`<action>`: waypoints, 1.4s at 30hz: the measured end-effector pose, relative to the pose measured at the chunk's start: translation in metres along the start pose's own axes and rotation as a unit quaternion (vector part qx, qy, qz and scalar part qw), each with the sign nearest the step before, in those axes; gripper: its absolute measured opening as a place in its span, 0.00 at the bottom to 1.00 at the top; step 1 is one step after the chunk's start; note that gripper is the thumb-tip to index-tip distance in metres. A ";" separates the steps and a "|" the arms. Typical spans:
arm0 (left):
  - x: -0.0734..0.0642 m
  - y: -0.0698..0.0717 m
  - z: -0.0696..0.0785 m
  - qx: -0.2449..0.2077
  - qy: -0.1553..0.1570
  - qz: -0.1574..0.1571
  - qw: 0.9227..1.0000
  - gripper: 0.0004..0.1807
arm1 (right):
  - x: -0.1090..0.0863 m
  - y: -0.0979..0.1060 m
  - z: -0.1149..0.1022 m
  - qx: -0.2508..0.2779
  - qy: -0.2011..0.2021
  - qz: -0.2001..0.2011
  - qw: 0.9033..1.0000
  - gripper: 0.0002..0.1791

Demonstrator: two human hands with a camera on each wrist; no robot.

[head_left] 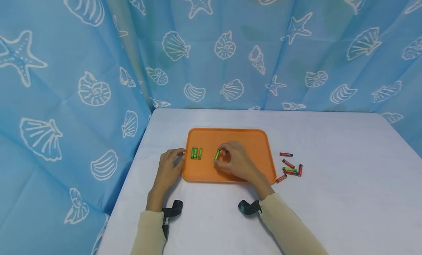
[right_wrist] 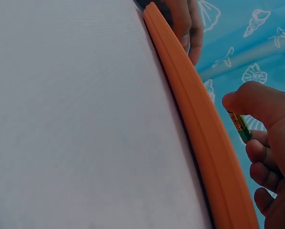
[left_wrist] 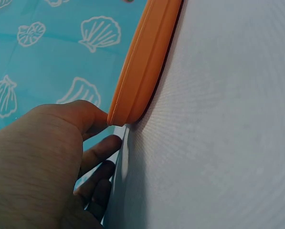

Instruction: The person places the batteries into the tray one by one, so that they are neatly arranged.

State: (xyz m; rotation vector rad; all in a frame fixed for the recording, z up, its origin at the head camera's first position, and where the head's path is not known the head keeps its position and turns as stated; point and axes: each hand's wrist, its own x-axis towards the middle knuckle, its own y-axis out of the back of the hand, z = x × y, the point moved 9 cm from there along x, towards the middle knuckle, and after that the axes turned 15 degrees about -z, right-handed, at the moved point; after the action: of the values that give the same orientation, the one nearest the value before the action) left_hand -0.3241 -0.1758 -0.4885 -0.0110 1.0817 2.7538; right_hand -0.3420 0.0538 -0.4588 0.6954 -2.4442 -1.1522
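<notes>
My right hand (head_left: 238,160) pinches a green battery (head_left: 217,155) end to end between thumb and fingers, above the middle of an orange tray (head_left: 244,137). In the right wrist view the battery (right_wrist: 239,126) shows gold and green bands. Three more green batteries (head_left: 195,153) lie side by side in the tray's left part, the right one slightly apart. My left hand (head_left: 169,169) rests at the tray's left edge. The left wrist view shows its thumb touching the tray's corner (left_wrist: 128,107), with the other fingers loosely bent and holding nothing.
Right of the tray, several red batteries (head_left: 288,163) lie scattered on the white tablecloth (head_left: 336,196), with one green battery (head_left: 290,169) among them. One red battery (head_left: 281,178) lies close to the tray's lower right corner. A blue shell-patterned curtain (head_left: 211,64) stands behind the table.
</notes>
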 end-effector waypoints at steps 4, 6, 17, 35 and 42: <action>0.000 -0.001 0.000 -0.001 0.004 -0.003 1.000 0.18 | 0.008 -0.007 -0.001 0.001 -0.007 -0.015 1.000 0.22; 0.000 -0.001 -0.001 0.000 0.005 -0.002 1.000 0.18 | 0.012 -0.010 -0.001 0.000 -0.007 -0.020 1.000 0.22; 0.001 -0.002 0.001 -0.008 0.000 -0.006 1.000 0.19 | 0.033 -0.019 -0.009 -0.005 0.007 -0.035 0.999 0.21; 0.003 -0.002 -0.001 -0.005 0.000 -0.004 1.000 0.19 | 0.047 -0.029 -0.005 -0.018 -0.005 -0.052 0.998 0.20; 0.001 0.001 -0.002 -0.002 -0.002 0.003 1.000 0.19 | 0.051 -0.033 -0.005 -0.013 -0.008 -0.060 0.998 0.21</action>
State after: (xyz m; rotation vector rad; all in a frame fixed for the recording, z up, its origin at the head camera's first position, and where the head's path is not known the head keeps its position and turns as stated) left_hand -0.3258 -0.1777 -0.4896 -0.0011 1.0784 2.7600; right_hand -0.3720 0.0039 -0.4769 0.8380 -2.4253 -1.2353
